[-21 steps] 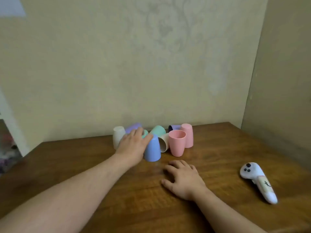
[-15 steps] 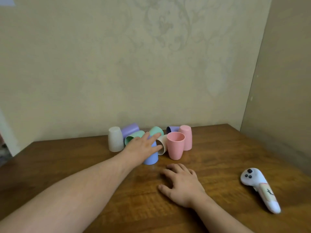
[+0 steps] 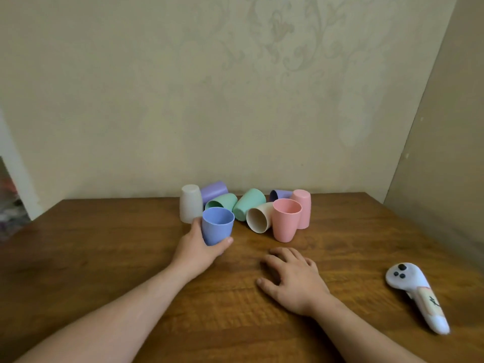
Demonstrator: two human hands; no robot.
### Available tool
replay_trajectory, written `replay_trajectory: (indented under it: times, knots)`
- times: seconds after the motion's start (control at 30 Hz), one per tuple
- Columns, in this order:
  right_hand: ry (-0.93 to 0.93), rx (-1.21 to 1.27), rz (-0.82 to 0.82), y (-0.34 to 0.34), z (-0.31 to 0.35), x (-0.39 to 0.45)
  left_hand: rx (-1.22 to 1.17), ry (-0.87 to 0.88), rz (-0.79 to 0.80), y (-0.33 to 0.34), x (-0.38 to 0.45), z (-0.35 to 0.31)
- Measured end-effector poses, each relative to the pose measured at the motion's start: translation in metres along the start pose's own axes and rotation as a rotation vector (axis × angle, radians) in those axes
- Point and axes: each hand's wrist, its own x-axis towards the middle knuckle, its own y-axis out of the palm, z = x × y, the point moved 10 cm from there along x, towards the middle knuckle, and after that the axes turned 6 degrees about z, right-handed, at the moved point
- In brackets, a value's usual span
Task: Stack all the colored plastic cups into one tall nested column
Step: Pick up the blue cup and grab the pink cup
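From my feed, left to right: white cup (image 3: 190, 203) upside down by the wall, my left hand (image 3: 198, 249) wrapped round the mouth-up blue cup (image 3: 217, 225), the other cups unstacked behind, my right hand (image 3: 293, 278) flat and loose on the table (image 3: 104, 258), holding nothing.
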Motion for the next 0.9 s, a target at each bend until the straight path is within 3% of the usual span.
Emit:
replay_trajectory:
  times: [0.2, 0.27, 0.33, 0.43, 0.6, 0.7, 0.8, 0.9]
  knots:
    - [0.03, 0.09, -0.017, -0.001, -0.007, -0.002, -0.04, -0.038, -0.017, -0.001, -0.003, 0.008]
    - [0.121, 0.453, -0.122, -0.013, -0.025, -0.001, -0.033, -0.035, -0.008, -0.002, -0.003, 0.007]
    - [0.258, 0.763, -0.37, -0.043, -0.053, -0.002, -0.027, -0.025, 0.003, -0.001, -0.003, 0.006]
    - [0.367, 0.662, -0.568, -0.102, -0.065, 0.003, -0.02, -0.023, 0.027, 0.002, -0.002, 0.006]
    - [0.415, 0.499, -0.353, -0.108, -0.045, 0.045, -0.01, -0.006, 0.046, 0.003, -0.004, 0.005]
    - [0.473, 0.547, -0.297, -0.089, -0.044, 0.049, -0.068, 0.005, 0.023, -0.001, -0.005, 0.006]
    - [0.507, 0.636, -0.372, -0.082, -0.05, 0.043, -0.062, 0.052, 0.018, -0.001, -0.005, 0.004]
    - [0.533, 0.73, -0.563, -0.103, -0.05, 0.034, -0.054, 0.085, 0.006, -0.001, -0.005, 0.0]
